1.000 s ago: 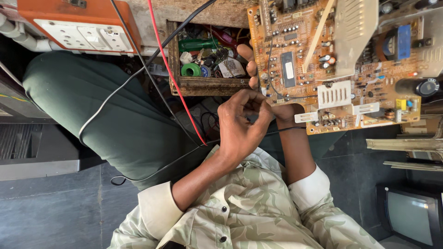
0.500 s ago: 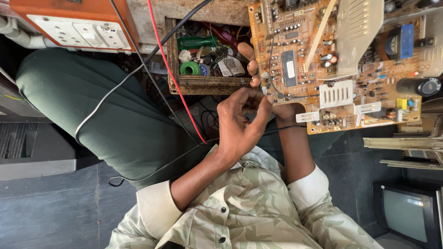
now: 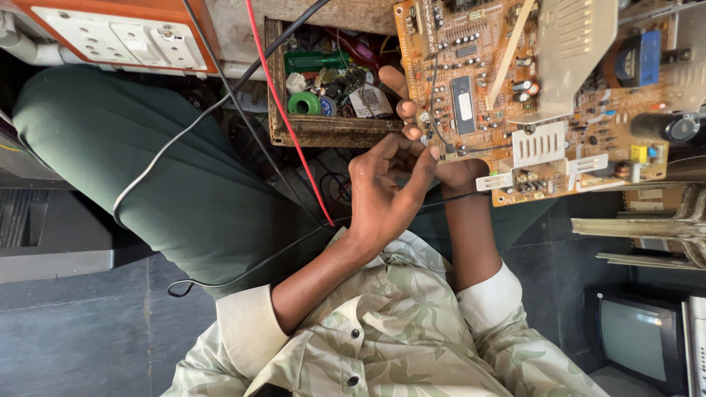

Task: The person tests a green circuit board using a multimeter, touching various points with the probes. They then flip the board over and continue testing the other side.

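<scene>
Wearing a pale leaf-patterned shirt [image 3: 390, 345] with white cuffs, the person sits nearest the camera, one knee in dark green trousers [image 3: 169, 184] spread to the left. Beyond the shirt, the left hand [image 3: 386, 187] is raised with its fingers curled inward and the tips pinched together over something too small to make out, just beside the near-left corner of the orange circuit board [image 3: 544, 95]. The right hand [image 3: 441, 173] reaches up under that board's left edge, fingertips [image 3: 404, 110] wrapped around the edge and touching it. A black wire [image 3: 220, 110] and a red wire [image 3: 283, 117] cross the knee. Farther left of the board sits a wooden tray [image 3: 323, 132] full of small parts, including a green solder spool [image 3: 304, 103]. Farthest left is an orange socket board [image 3: 110, 29]. A small television [image 3: 636, 338] stands near right.
</scene>
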